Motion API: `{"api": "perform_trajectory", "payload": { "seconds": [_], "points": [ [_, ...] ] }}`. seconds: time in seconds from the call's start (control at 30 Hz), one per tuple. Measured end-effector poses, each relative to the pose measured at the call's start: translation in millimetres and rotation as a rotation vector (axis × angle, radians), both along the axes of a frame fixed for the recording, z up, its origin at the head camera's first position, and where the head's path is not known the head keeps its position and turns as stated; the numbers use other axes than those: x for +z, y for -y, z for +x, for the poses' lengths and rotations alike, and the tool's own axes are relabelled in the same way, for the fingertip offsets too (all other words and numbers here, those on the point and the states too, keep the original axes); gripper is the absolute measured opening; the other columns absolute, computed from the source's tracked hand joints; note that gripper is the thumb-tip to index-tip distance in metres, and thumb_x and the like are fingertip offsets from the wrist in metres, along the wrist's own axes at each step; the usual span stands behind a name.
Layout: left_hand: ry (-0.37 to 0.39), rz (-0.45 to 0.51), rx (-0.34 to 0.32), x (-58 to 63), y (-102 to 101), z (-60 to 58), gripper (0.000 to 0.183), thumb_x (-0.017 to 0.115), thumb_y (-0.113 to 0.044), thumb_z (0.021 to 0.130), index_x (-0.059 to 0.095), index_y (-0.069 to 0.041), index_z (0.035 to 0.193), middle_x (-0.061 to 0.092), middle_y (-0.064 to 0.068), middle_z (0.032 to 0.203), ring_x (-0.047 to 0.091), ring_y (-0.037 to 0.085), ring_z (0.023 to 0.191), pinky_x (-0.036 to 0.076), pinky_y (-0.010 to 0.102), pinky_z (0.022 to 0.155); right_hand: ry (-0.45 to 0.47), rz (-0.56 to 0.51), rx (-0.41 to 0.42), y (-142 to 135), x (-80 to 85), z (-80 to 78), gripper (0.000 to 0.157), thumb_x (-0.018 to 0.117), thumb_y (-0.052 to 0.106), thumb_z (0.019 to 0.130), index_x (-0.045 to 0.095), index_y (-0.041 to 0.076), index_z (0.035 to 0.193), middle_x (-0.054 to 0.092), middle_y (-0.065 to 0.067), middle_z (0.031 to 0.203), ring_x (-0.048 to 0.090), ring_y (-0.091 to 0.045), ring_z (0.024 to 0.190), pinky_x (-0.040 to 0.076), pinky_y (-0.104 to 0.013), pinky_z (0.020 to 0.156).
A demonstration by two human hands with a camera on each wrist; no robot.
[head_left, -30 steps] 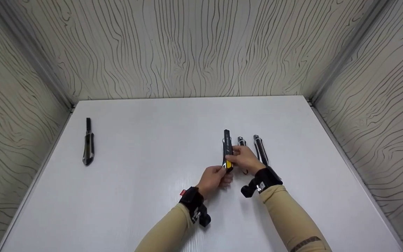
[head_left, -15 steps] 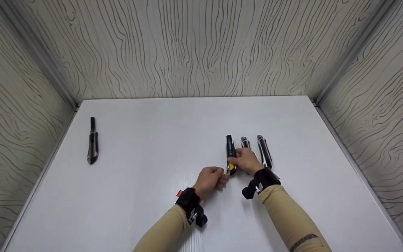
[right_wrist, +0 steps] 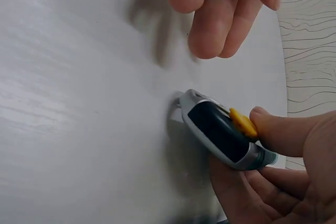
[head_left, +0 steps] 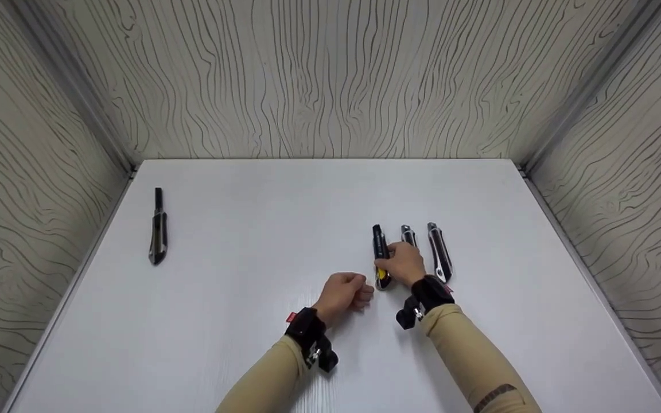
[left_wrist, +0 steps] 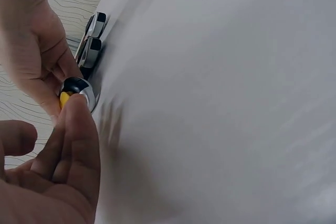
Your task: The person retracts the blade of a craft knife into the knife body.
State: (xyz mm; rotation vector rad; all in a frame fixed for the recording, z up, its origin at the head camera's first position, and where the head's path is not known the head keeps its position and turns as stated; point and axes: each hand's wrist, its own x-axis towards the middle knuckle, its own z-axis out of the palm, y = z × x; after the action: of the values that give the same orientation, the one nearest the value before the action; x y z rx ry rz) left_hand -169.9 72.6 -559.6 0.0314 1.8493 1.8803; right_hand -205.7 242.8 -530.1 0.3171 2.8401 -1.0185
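The right hand [head_left: 405, 264] gripped a black utility knife with a yellow slider [head_left: 380, 257], just right of the frame's centre in the head view. The knife lay lengthwise on the white table [head_left: 250, 229], its tip pointing toward the top of the frame. In the right wrist view the thumb [right_wrist: 283, 132] pressed on the yellow slider [right_wrist: 242, 123] while the other fingers curled under the knife's grey-edged butt [right_wrist: 220, 135], so the hand was closed around it.

The left hand [head_left: 343, 291] rested on the table just left of and below the knife's butt end, its fingers loosely curled and holding nothing. In the left wrist view its fingertip [left_wrist: 79, 124] sat close beside the knife's rounded end [left_wrist: 79, 88], though whether it touched could not be told.

Two more utility knives lay parallel just to the right: a middle one [head_left: 407, 234], partly hidden by the right hand, and an outer black and silver one [head_left: 440, 251]. A fourth utility knife [head_left: 158, 228] lay alone well apart at the left of the frame, near the table's left edge. Both forearms wore tan sleeves [head_left: 468, 355] and black wrist straps [head_left: 429, 293]. Wood-grain panels [head_left: 330, 80] closed in the table at the top and both sides.
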Motion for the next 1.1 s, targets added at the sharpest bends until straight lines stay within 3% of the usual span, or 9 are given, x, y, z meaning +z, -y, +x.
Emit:
{"api": "perform_trajectory", "payload": {
  "seconds": [0.37, 0.57, 0.83, 0.97, 1.1],
  "points": [
    [-0.03, -0.063, -0.024, 9.4, 9, -1.5, 0.035, 0.048, -0.017, 0.1, 0.059, 0.008, 0.122, 0.073, 0.02, 0.103, 0.072, 0.019, 0.079, 0.06, 0.032, 0.068, -0.032, 0.194, -0.022, 5, 1.7, 5.1, 0.031, 0.072, 0.026, 0.085, 0.069, 0.0, 0.1, 0.07, -0.012, 0.086, 0.063, -0.025, 0.074, 0.049, -0.039, 0.066],
    [-0.025, -0.091, -0.024, 12.2, 15, -5.0, 0.035, 0.047, -0.015, 0.1, 0.059, 0.007, 0.124, 0.073, 0.017, 0.101, 0.069, 0.014, 0.076, 0.059, 0.03, 0.069, -0.032, 0.238, -0.02, 4, 0.2, 5.8, 0.02, 0.07, 0.025, 0.086, 0.066, 0.005, 0.087, 0.066, -0.008, 0.079, 0.061, -0.025, 0.07, 0.045, -0.036, 0.058],
    [-0.066, -0.16, -0.037, 18.5, 24, -11.9, 0.036, 0.047, -0.016, 0.101, 0.057, 0.007, 0.126, 0.072, 0.017, 0.104, 0.07, 0.018, 0.081, 0.059, 0.032, 0.073, -0.062, 0.227, -0.021, 2, 6.2, 8.9, 0.041, 0.069, 0.024, 0.087, 0.064, -0.001, 0.119, 0.07, -0.019, 0.109, 0.067, -0.036, 0.093, 0.055, -0.048, 0.077],
    [-0.099, -0.249, -0.047, 23.6, 34, -21.0, 0.035, 0.049, -0.018, 0.1, 0.059, 0.004, 0.125, 0.073, 0.016, 0.102, 0.07, 0.02, 0.082, 0.059, 0.033, 0.073, -0.067, 0.216, -0.015, 3, 14.4, 8.7, 0.045, 0.068, 0.025, 0.088, 0.062, -0.001, 0.124, 0.069, -0.019, 0.113, 0.068, -0.036, 0.095, 0.055, -0.047, 0.077],
    [-0.184, -0.393, -0.048, 31.5, 47, -29.6, 0.033, 0.05, -0.019, 0.098, 0.062, 0.0, 0.122, 0.074, 0.014, 0.097, 0.07, 0.025, 0.083, 0.057, 0.032, 0.068, -0.07, 0.219, -0.007, 5, 20.5, 9.0, 0.045, 0.069, 0.026, 0.088, 0.062, 0.0, 0.125, 0.069, -0.019, 0.114, 0.068, -0.035, 0.093, 0.056, -0.045, 0.075]
  ]
}}
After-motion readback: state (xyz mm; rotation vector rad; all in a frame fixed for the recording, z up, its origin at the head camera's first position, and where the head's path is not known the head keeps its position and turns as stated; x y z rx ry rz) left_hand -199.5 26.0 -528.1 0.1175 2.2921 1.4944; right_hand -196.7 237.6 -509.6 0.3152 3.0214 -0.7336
